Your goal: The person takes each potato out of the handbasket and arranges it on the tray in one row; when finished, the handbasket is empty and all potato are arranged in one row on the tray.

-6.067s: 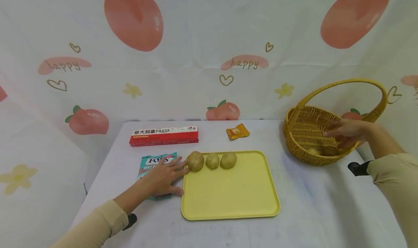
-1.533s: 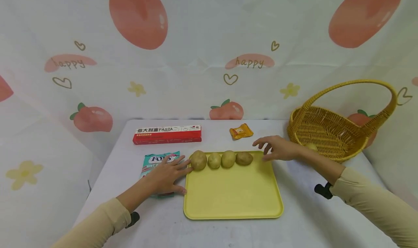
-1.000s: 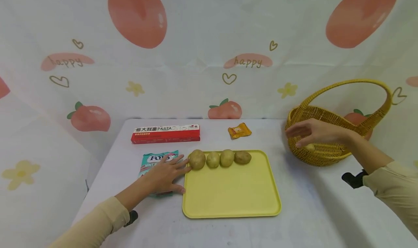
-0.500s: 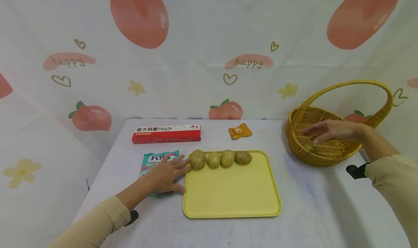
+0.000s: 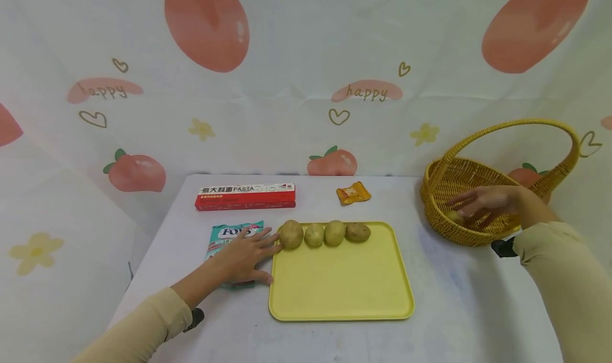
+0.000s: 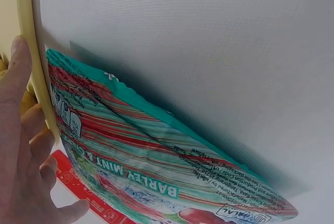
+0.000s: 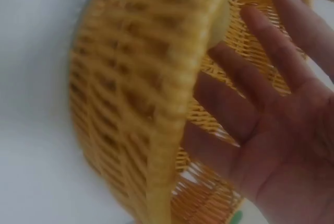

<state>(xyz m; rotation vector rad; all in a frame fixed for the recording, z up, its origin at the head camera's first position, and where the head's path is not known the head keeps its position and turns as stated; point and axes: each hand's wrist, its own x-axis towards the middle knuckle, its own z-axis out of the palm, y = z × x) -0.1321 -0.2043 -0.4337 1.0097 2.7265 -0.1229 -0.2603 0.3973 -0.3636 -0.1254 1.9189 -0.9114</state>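
Note:
My left hand [image 5: 246,258] spreads its fingers over the teal candy bag [image 5: 224,231], with fingertips at the left rim of the yellow tray [image 5: 341,288]. Along the tray's back edge runs a row of several potatoes [image 5: 290,235], the rightmost one [image 5: 357,232] browner than the rest. My right hand [image 5: 494,201] reaches down inside the wicker basket [image 5: 444,230], close beside a potato [image 5: 454,217] on its floor. In the right wrist view its fingers are apart and only loosely bent, and the basket rim partly hides both them and the potato [image 7: 220,24].
Behind the candy bag lies a red and white pasta box [image 5: 246,197]. A small orange packet [image 5: 354,193] sits behind the tray. The basket's tall handle [image 5: 516,123] arches above my right hand, and a patterned cloth [image 5: 287,49] hangs at the table's back edge.
Since the oldest frame, the brown potato has joined the row's right end. My right hand has gone from the tray back to the basket and down into it. The left hand stays put.

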